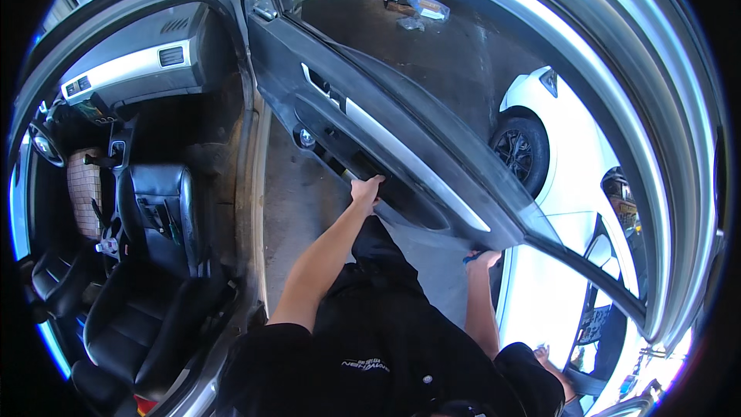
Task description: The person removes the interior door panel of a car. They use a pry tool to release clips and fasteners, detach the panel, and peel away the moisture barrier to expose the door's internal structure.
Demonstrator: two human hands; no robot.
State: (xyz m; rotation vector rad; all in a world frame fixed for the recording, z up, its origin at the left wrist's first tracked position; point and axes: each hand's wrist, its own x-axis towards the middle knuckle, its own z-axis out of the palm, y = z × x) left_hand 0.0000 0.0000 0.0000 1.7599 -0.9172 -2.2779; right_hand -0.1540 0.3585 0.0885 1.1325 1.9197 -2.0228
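Observation:
A car door stands open in front of me, its dark trim panel (324, 112) carrying a long silver strip (417, 162). My left hand (367, 190) is closed on the panel's armrest, with the fingertips partly hidden in the pull recess. At the panel's rear lower corner is my right hand (485, 259), its fingers curled by the edge. A small blue and dark thing (469, 258) shows at those fingers, too small to name. A round speaker or lamp fitting (306, 139) sits low at the panel's front.
On the left is the car's interior, with a black leather seat (158, 208) and dashboard (139, 54). A white car (540, 293) with a black wheel (519, 150) stands close beyond the door. Bagged items (427, 8) lie on the floor ahead. Another arm (546, 359) shows at lower right.

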